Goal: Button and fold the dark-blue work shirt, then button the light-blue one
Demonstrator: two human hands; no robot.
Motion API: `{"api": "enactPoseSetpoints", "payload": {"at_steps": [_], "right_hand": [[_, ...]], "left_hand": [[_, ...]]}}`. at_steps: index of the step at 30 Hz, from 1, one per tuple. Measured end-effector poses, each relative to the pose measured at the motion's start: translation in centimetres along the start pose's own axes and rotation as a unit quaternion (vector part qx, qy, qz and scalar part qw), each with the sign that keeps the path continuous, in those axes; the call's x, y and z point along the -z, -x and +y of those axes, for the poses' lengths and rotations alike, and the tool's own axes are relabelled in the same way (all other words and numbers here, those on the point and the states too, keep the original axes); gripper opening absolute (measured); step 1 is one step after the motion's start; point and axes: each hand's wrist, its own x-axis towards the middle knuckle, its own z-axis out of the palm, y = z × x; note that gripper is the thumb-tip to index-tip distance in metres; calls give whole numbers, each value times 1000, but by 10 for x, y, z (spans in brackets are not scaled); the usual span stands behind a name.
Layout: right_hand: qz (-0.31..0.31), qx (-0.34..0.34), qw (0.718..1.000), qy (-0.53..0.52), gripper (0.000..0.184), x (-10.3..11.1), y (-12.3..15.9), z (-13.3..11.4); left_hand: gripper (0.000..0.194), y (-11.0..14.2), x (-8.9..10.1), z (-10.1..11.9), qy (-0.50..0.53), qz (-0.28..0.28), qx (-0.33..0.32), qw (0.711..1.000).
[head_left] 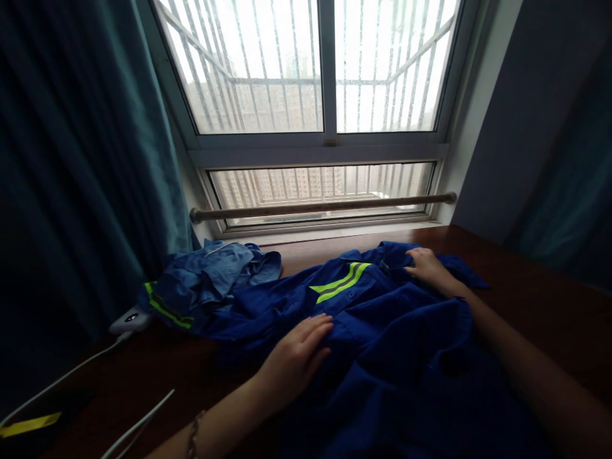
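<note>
Creased blue cloth jacket (377, 331) beneath loose, flat left hand (299, 354) and curled right hand (431, 270), its grip unclear.

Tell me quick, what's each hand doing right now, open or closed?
Left hand: open, fingers extended over the blue jacket.
Right hand: at the jacket; cannot tell whether it grips.

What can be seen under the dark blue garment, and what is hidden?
The dark blue garment lies on a brown surface, visible beyond its edges. Whatever else is directly beneath the garment is covered and cannot be seen.
</note>
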Motion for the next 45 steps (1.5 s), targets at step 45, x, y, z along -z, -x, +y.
{"api": "enactPoseSetpoints", "payload": {"at_steps": [45], "right_hand": [[62, -5, 988, -143, 33, -46, 212, -28]], "left_hand": [[28, 11, 2, 51, -77, -204, 16, 976]]}}
